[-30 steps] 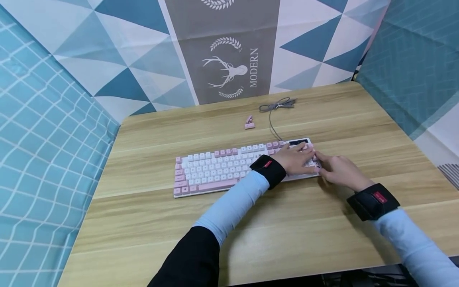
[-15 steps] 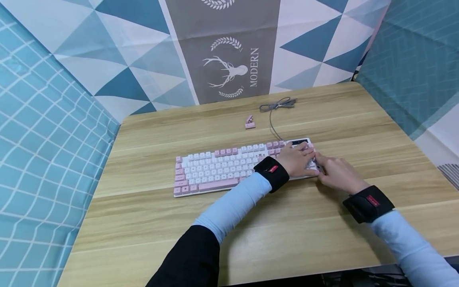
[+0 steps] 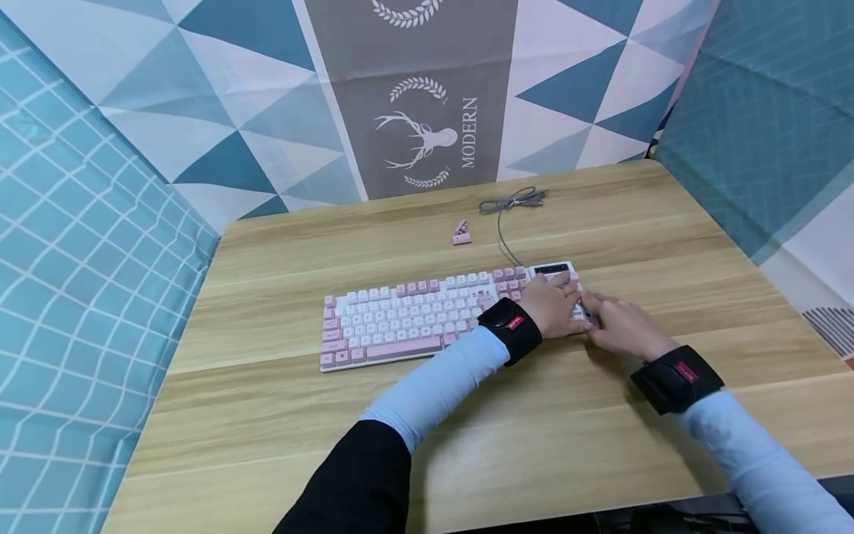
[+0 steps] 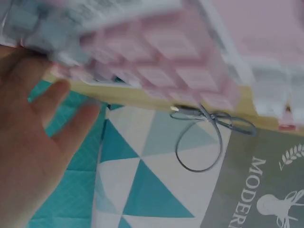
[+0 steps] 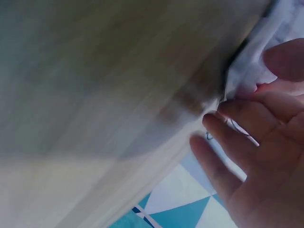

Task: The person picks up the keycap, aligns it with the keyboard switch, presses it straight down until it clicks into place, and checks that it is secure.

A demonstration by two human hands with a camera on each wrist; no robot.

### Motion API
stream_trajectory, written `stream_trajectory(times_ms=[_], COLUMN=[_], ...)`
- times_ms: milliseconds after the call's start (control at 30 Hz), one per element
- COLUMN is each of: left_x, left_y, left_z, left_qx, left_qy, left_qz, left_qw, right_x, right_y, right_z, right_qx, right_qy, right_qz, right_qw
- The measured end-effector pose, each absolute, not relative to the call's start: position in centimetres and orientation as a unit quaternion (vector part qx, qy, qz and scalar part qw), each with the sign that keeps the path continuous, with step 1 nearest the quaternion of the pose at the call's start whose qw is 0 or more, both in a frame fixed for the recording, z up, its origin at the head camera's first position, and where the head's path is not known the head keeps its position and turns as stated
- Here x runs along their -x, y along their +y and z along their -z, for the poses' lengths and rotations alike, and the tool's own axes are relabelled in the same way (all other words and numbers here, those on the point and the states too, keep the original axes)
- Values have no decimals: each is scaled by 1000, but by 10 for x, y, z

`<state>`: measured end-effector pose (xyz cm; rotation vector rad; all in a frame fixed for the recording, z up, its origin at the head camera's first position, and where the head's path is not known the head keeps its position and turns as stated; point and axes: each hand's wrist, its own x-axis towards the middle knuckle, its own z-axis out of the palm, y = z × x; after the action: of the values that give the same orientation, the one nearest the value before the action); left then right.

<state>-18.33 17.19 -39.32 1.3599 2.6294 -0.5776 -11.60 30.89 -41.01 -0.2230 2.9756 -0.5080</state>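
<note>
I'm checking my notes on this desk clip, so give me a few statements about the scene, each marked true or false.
1. Both hands are at the right end of the keyboard. True: the left hand and the right hand meet there.
2. The keyboard is black. False: its keys are pink and white.
3. A small pink piece lies on the table behind the keyboard. True.
4. The grey cable runs off the table's front edge. False: it leads back toward the wall and lies bunched there.
5. The left hand rests at the left end of the keyboard. False: it lies over the right end.
</note>
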Motion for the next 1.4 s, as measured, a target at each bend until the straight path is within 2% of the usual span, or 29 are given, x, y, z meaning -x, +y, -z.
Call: stream_trajectory(times_ms=[267,400,533,633,800,1000,1067,1200,1400], left_x=[184,190,201,218,269,328,342,356,350], left_y=[170,168,161,150,114,80,78,84,106], left_z=[393,393,390,383,367,372,377,390,397], left_qx=[-444,-457,-477,-462,-361,-244,-211,-215,-278], left_qy=[877,875,872,884,931,969,976,974,953], left_qz=[164,130,82,36,5,39,46,73,122], left_qw=[80,88,69,54,49,-18,-22,0,15], right_x=[116,113,105,97,90,88,88,90,88], right_y=[307,305,302,301,296,287,284,282,292], right_z=[411,412,413,412,409,418,420,419,414], right_qx=[83,80,77,69,50,41,32,12,5], right_qy=[977,973,968,963,960,966,964,957,956], right_qz=[188,207,228,246,253,237,245,264,267], right_qw=[52,68,72,81,106,94,98,116,124])
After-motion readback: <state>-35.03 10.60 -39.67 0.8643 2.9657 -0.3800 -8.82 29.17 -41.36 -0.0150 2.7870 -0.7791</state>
